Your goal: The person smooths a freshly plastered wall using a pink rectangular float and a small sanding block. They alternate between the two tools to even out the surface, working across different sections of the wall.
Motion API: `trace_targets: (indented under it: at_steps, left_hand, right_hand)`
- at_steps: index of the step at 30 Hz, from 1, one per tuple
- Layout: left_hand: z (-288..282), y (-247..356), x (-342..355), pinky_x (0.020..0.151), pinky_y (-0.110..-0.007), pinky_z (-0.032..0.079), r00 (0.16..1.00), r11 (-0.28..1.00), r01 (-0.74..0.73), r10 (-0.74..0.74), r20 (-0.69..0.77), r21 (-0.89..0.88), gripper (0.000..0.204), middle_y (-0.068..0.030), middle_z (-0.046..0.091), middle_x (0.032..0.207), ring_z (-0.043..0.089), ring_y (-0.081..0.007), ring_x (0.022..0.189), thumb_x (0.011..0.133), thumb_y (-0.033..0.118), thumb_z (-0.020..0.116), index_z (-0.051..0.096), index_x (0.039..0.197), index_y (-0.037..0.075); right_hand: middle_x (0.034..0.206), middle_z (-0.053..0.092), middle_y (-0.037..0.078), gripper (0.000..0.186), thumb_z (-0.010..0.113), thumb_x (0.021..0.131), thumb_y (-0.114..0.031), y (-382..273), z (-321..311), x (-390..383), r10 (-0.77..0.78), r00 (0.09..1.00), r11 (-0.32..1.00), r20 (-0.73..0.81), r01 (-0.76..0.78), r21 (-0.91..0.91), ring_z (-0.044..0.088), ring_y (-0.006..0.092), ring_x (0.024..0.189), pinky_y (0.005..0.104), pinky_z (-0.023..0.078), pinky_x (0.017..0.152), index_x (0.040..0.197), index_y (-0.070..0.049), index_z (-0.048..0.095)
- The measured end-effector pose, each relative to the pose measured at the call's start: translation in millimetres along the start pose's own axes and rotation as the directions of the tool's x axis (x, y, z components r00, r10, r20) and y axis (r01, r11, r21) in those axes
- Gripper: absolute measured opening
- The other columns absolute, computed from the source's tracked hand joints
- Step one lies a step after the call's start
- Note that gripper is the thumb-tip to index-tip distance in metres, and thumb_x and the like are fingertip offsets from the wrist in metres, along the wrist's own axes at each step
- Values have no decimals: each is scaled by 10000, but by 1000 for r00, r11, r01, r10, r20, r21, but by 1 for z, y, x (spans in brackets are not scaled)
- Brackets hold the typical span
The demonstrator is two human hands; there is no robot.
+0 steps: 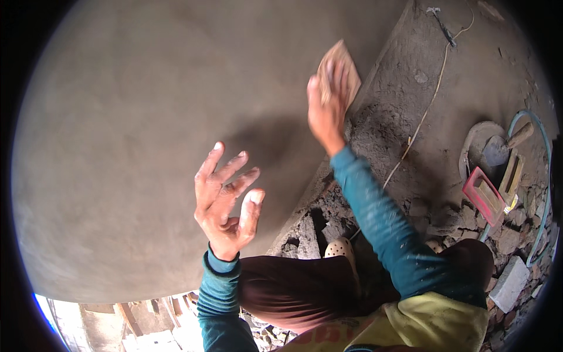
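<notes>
A smooth grey plastered wall point(141, 129) fills the left and middle of the head view. My right hand point(327, 114) presses a thin tan pad, perhaps a sponge point(353, 82), against the wall close to its lower edge. The fingers lie over the pad and are slightly blurred. Lower and to the left, my left hand point(226, 202) is raised in front of the wall with its fingers apart and nothing in it. Grey dust or plaster marks its fingertips.
At right, a round grey pan point(469, 149) holds a trowel point(496, 151). Beside it are a red-edged tray point(484, 196), a wooden float point(512, 176) and a blue hose point(550, 170). A pale cord point(437, 88) crosses the ground. Rubble and a grey block point(509, 284) lie nearer.
</notes>
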State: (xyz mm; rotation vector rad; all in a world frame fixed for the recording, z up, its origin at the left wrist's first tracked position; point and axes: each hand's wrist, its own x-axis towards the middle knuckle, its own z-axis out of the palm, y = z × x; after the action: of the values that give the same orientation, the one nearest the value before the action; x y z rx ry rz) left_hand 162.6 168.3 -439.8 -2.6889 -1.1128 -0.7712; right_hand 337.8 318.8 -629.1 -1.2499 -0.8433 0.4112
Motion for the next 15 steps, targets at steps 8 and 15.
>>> trace_targets:
  at_steps: [8, 15]
  left_hand:
    - [9, 2, 1, 1163, -543, 451, 999, 998, 26, -24, 34, -50, 241, -150, 778, 1243, 543, -405, 1442, 876, 190, 773, 852, 1012, 8]
    - [9, 4, 5, 1155, -535, 456, 999, 999, -10, 12, 42, -49, 280, -154, 780, 1243, 540, -411, 1444, 873, 216, 792, 846, 1022, -16]
  right_hand:
    - [1786, 164, 245, 728, 397, 1134, -514, 1, 11, -56, -215, 973, 961, 83, 226, -162, 87, 430, 1665, 639, 93, 1313, 1701, -65, 318]
    - [1787, 178, 235, 738, 420, 1132, -504, -39, 3, -34, -270, 961, 955, 67, 276, -108, 95, 433, 1664, 598, 60, 1325, 1697, -42, 315]
